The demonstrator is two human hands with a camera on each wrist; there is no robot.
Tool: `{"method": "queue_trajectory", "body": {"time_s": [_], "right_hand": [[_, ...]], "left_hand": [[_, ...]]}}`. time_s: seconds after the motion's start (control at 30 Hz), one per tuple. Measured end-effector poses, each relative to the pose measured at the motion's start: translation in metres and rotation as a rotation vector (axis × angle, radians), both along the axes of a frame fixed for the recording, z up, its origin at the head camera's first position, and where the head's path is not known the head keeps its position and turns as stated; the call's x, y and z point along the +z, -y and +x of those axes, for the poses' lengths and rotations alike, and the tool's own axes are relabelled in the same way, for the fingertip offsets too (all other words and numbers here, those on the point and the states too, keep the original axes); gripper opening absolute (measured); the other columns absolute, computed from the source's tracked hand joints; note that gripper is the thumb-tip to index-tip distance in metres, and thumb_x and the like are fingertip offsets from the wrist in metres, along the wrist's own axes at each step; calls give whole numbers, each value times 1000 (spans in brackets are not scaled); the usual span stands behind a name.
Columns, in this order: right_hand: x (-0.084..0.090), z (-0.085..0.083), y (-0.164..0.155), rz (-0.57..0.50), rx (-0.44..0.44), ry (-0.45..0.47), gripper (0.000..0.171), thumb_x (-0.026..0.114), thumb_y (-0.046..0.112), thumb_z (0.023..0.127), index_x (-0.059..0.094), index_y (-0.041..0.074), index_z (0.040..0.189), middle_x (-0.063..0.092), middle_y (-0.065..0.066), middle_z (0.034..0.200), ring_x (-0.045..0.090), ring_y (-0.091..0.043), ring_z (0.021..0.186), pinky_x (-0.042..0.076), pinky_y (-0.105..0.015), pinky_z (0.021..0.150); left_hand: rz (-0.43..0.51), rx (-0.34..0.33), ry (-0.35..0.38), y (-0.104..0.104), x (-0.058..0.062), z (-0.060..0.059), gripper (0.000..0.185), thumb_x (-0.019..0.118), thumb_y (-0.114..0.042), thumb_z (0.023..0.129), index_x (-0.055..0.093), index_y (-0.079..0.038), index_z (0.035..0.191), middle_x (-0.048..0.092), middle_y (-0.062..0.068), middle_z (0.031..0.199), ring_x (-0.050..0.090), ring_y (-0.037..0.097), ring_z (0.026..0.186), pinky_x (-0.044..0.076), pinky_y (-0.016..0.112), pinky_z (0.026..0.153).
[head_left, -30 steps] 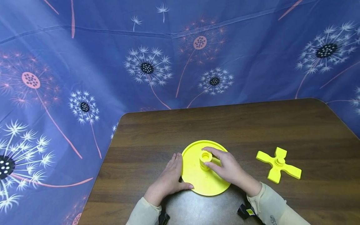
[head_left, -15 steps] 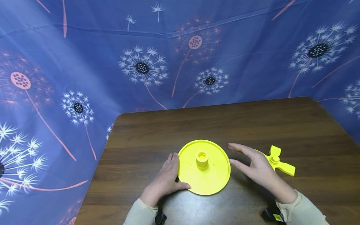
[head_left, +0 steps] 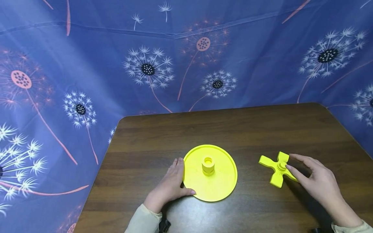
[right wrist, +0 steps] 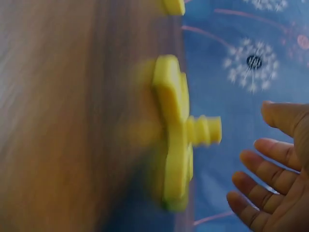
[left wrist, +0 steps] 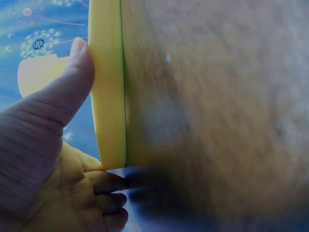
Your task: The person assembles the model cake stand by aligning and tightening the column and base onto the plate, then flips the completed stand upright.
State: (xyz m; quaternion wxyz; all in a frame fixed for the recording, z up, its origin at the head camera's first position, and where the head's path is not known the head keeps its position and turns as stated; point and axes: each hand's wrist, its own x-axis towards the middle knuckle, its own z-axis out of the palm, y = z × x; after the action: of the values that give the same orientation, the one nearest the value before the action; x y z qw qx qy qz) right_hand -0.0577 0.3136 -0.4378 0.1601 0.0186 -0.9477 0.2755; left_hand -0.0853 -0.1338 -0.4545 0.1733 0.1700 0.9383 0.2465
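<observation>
A yellow round plate [head_left: 217, 187] with a raised rim and a short hollow post [head_left: 208, 166] at its centre lies on the table. My left hand [head_left: 166, 189] rests against its left edge, fingers straight, thumb touching the near rim. In the left wrist view the thumb [left wrist: 72, 82] lies along the plate's edge. To the right lies a yellow four-bladed propeller-like piece [head_left: 276, 178], its stepped peg [right wrist: 205, 130] pointing up. My right hand [head_left: 319, 181] hovers over its right blade, which it partly hides. In the right wrist view that hand's fingers are spread, apart from the piece.
Both pieces lie on a dark wooden table [head_left: 233, 129]. Behind it and to the left hangs a blue cloth [head_left: 256, 58] with dandelion prints.
My right hand has left the plate's post and moved right to the four-bladed piece. The left hand stays at the plate's edge. The head view has shifted slightly.
</observation>
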Motion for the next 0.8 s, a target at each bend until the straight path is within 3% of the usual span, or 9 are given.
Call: {"method": "queue_trajectory", "body": {"time_s": [0.07,0.2,0.3,0.43,0.67,0.8], "right_hand": [[-6,3,-9,42,-22,49,54,78,32,83,62,4,126,62,-26,117,53,-29,74,42,-43,60],[-17,6,-25,87,-26,127,63,79,37,81,58,0,128,57,-33,120,55,-40,78,41,-55,63],[-24,7,-33,114,-13,191,68,79,39,80,56,-3,127,54,-37,121,50,-55,101,41,-62,67],[-30,5,-38,173,0,257,72,81,42,77,57,-9,122,53,-40,117,49,-57,98,41,-66,68],[-32,2,-39,223,-4,229,50,88,25,68,67,-3,104,60,-30,102,52,-54,89,42,-63,63],[-28,2,-42,212,10,205,43,86,24,70,67,0,101,61,-30,104,56,-50,86,44,-58,59]], "left_hand": [[0,0,4,0,0,0,122,80,-54,73,8,2,155,9,19,161,3,31,149,17,51,118],[-5,-5,0,0,1,0,122,80,-54,74,8,3,154,9,19,161,4,31,149,17,50,118],[-11,-7,-4,0,3,0,121,79,-53,74,8,3,154,9,20,161,4,32,148,17,50,118],[-13,-4,4,0,4,0,121,79,-52,75,8,4,154,8,21,161,4,32,148,16,50,118],[-13,5,13,1,4,-1,122,80,-53,74,8,2,155,7,19,161,3,31,149,16,49,118],[-18,3,5,1,3,-1,122,80,-54,74,8,2,154,9,19,161,5,31,149,17,49,118]]}}
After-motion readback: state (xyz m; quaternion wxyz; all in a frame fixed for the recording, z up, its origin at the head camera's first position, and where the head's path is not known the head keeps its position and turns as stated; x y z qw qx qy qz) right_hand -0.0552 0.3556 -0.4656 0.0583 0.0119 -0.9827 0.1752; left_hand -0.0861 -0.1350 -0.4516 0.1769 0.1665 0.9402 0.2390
